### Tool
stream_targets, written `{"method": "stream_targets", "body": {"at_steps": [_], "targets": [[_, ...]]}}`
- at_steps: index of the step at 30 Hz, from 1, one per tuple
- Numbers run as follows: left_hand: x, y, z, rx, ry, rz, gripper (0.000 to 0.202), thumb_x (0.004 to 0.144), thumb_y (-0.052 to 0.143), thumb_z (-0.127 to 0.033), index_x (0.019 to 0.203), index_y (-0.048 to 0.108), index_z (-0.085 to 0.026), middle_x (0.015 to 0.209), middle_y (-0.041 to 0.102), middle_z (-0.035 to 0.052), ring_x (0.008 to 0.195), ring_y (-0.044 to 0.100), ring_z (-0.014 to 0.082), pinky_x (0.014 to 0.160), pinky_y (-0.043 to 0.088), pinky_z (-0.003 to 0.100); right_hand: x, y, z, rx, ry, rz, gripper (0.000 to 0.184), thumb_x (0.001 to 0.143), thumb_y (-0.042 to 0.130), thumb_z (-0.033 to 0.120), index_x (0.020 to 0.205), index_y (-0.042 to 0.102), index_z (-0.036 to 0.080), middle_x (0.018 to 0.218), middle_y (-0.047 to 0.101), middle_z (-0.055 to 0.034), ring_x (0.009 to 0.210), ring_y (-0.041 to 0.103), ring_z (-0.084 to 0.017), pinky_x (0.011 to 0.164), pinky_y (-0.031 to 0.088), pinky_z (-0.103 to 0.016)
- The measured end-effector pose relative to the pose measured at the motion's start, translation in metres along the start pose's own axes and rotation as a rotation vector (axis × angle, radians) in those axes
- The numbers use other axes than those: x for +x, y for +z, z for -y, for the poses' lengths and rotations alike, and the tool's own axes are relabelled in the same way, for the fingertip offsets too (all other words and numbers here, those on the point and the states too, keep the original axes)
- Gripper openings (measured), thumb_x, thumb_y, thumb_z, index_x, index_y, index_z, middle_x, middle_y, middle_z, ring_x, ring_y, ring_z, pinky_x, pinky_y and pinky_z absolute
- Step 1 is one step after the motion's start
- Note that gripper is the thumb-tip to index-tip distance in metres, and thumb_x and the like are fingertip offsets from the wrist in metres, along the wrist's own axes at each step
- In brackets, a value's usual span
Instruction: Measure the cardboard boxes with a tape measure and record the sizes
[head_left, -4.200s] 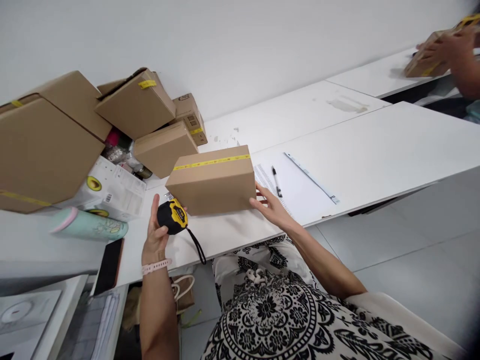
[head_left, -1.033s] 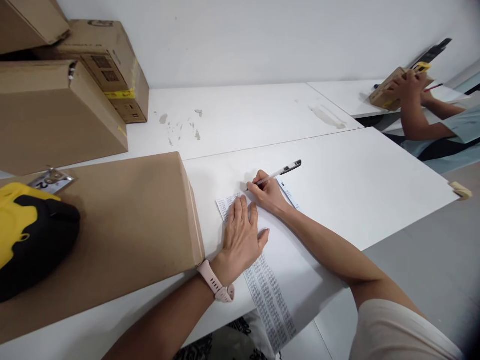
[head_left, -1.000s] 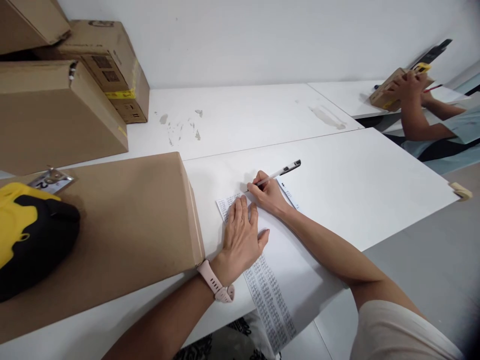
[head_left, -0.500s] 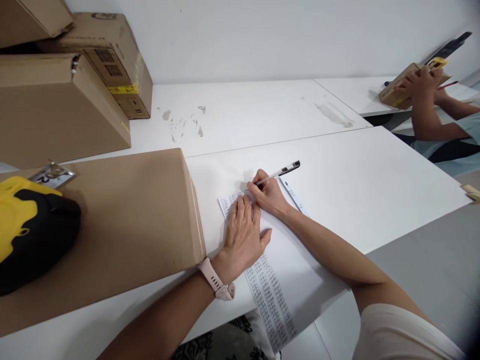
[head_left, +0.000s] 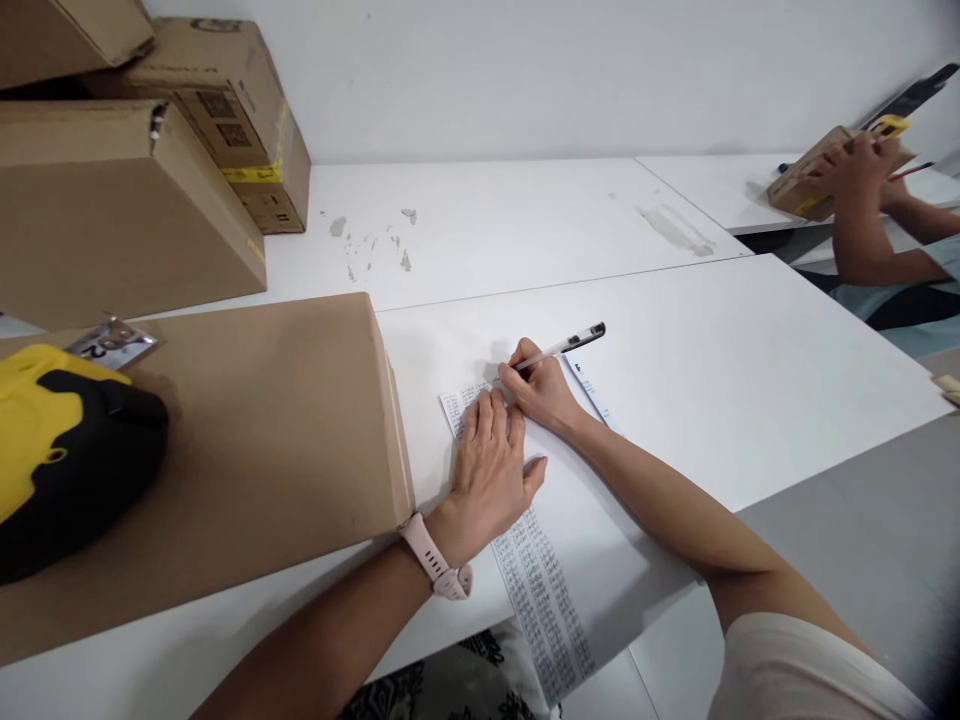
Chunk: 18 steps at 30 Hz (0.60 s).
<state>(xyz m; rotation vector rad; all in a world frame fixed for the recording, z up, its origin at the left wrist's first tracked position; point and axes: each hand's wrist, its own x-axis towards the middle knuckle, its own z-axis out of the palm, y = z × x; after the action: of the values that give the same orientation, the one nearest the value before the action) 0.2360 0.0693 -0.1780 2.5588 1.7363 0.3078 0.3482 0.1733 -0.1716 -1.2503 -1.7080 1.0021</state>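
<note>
A white sheet of paper (head_left: 600, 540) with several columns of dense handwriting lies at a slant on the white table, its near end reaching past the table edge. My left hand (head_left: 491, 465) rests flat on the sheet, fingers stretched out and thumb apart; a pink watch (head_left: 436, 560) is on that wrist. Pinched in my right hand (head_left: 544, 385) is a black-capped pen (head_left: 562, 346), its tip at the top of the sheet beside my left fingertips. Under my right forearm, a second printed sheet (head_left: 589, 388) partly shows.
A large cardboard box (head_left: 277, 430) stands close on the left, bearing a yellow-and-black object (head_left: 82, 450) and a tag (head_left: 116, 340). More boxes (head_left: 120, 210) are stacked behind. At the far right, another person's hands (head_left: 859, 165) rest on a small carton (head_left: 814, 180).
The whole view has shifted slightly, so things sit a little further right. My hands keep nearly the same pose on the paper, the pen still in my right hand.
</note>
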Motion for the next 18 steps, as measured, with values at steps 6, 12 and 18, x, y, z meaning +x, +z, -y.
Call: {"method": "stream_targets", "body": {"at_steps": [6, 12, 18], "targets": [[-0.0010, 0.0002, 0.0000, -0.001, -0.006, 0.000, 0.073, 0.097, 0.046, -0.051, 0.145, 0.041, 0.004, 0.154, 0.038, 0.0333, 0.148, 0.031, 0.0429, 0.120, 0.027, 0.054, 0.0001, -0.0007, -0.0002, -0.002, -0.001, 0.002, 0.018, 0.080, 0.058, 0.024, 0.072, 0.043, 0.024, 0.056, 0.039, 0.0076, 0.052, 0.038, -0.011, 0.053, 0.031, -0.028], [-0.0011, -0.0005, -0.0006, -0.005, -0.015, -0.006, 0.073, 0.096, 0.047, -0.053, 0.145, 0.042, 0.001, 0.155, 0.039, 0.0300, 0.148, 0.030, 0.0418, 0.120, 0.027, 0.053, -0.0002, -0.0019, 0.0004, -0.004, 0.008, -0.033, 0.018, 0.081, 0.058, 0.025, 0.072, 0.042, 0.024, 0.057, 0.040, 0.0070, 0.054, 0.038, -0.012, 0.053, 0.030, -0.028], [-0.0011, -0.0003, -0.0009, -0.030, -0.020, -0.011, 0.071, 0.097, 0.046, -0.050, 0.145, 0.040, 0.001, 0.156, 0.039, 0.0297, 0.148, 0.031, 0.0412, 0.120, 0.027, 0.054, 0.0001, -0.0016, -0.0002, -0.016, 0.018, -0.030, 0.019, 0.082, 0.058, 0.026, 0.072, 0.042, 0.024, 0.057, 0.040, 0.0067, 0.054, 0.038, -0.012, 0.053, 0.030, -0.028]]}}
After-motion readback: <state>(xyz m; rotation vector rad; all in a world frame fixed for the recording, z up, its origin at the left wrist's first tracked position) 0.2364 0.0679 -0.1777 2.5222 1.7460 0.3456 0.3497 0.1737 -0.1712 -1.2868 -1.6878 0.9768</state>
